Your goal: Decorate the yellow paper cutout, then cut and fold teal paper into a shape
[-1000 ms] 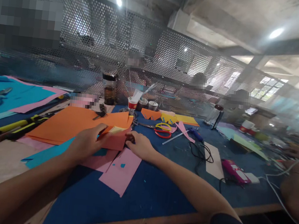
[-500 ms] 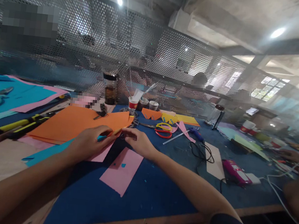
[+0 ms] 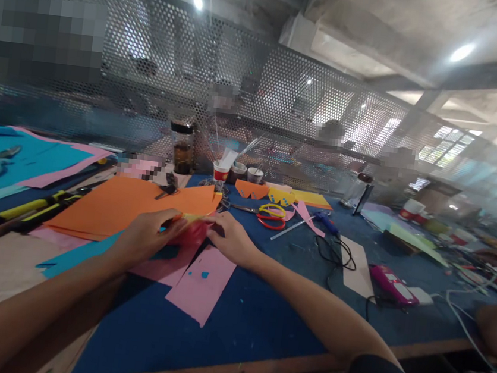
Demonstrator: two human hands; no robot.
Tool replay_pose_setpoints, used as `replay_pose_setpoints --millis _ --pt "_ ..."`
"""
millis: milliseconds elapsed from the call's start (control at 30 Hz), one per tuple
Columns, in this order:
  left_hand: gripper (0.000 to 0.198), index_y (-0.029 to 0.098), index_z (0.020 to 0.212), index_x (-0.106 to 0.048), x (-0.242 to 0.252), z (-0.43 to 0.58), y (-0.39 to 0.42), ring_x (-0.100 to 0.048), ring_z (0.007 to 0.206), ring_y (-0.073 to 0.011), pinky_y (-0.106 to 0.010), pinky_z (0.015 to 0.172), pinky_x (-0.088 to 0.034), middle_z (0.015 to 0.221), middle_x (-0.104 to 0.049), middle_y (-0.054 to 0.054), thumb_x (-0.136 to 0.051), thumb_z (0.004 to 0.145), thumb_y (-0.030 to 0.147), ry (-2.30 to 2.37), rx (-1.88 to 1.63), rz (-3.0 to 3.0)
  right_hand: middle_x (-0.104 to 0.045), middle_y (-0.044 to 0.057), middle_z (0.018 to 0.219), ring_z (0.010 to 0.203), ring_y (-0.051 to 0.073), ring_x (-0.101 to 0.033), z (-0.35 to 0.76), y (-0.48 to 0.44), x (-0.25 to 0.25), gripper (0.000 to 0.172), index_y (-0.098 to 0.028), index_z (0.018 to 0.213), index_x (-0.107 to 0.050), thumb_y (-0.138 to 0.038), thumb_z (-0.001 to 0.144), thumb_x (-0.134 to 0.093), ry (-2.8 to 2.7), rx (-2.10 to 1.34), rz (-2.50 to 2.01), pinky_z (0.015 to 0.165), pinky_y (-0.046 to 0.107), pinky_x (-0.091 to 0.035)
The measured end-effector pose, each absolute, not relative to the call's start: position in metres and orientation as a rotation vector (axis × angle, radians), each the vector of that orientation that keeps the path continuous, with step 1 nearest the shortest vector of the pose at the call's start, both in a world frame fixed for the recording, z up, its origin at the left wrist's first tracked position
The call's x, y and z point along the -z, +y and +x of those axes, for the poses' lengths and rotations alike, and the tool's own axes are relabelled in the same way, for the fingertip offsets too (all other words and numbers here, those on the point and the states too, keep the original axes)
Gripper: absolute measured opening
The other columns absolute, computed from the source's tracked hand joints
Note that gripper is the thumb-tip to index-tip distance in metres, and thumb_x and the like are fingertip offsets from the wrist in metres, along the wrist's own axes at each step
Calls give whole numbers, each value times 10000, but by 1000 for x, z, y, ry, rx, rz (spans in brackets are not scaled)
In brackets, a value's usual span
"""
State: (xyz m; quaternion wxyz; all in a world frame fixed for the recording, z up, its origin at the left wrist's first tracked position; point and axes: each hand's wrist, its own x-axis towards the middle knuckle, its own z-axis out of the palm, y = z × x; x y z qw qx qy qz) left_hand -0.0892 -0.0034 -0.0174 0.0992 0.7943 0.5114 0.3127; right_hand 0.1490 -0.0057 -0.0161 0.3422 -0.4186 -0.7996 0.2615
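Between my two hands is a small yellow and red piece (image 3: 192,228), blurred, probably paper. My left hand (image 3: 149,229) pinches its left end, with a bit of blue at the fingers. My right hand (image 3: 229,238) has its fingertips closed on the right end. Under them lie pink paper sheets (image 3: 205,289), one with small blue scraps on it. A stack of orange paper (image 3: 112,204) is just behind my left hand, and a blue strip (image 3: 83,254) sticks out beneath my left forearm.
Red and yellow handled scissors (image 3: 269,216) lie behind my right hand. Beyond are paper cups (image 3: 221,171), a jar (image 3: 181,149) and cut orange paper (image 3: 251,190). A glue gun (image 3: 327,224) and a magenta device (image 3: 394,286) with cables are right; yellow-black cutters (image 3: 26,209) left.
The piece between my hands has turned, so a red face now shows below its yellow edge. More of the pink sheet beneath is visible. Both hands have shifted only slightly.
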Motion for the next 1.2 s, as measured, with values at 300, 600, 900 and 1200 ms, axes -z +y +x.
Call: replay_pose_setpoints --millis 300,600,900,1200 --pt "492 228 835 -644 21 -93 4 -637 667 -213 -292 637 -426 685 -667 -5 -387 998 614 1557 -962 2258 -685 70 1160 1121 187 -645 148 -5 21 181 -192 1077 -759 -98 959 -658 -2106 -592 -1118 1016 332 -511" --pt "436 223 912 -672 15 -91 3 -696 795 -261 -326 724 -467 834 -752 -48 -385 965 548 1612 -952 2213 -759 77 1171 1080 196 -693 148 -5 21 217 -174 1129 -744 -99 945 -656 -2093 -627 -1174 1008 346 -521" --pt "476 210 822 -644 14 -91 0 -649 769 -239 -326 711 -465 778 -711 -45 -362 986 556 1609 -962 2209 -779 47 1111 1003 186 -736 149 -2 28 187 -201 1081 -715 -104 937 -643 -2000 -660 -1214 894 307 -569" --pt "520 219 1140 -704 -22 -115 -3 -722 1003 -263 -329 847 -502 1157 -796 -81 -390 1020 615 1770 -802 2197 -722 51 1063 958 186 -692 157 0 25 99 -191 1018 -676 -137 960 -618 -1923 -510 -1223 882 336 -541"
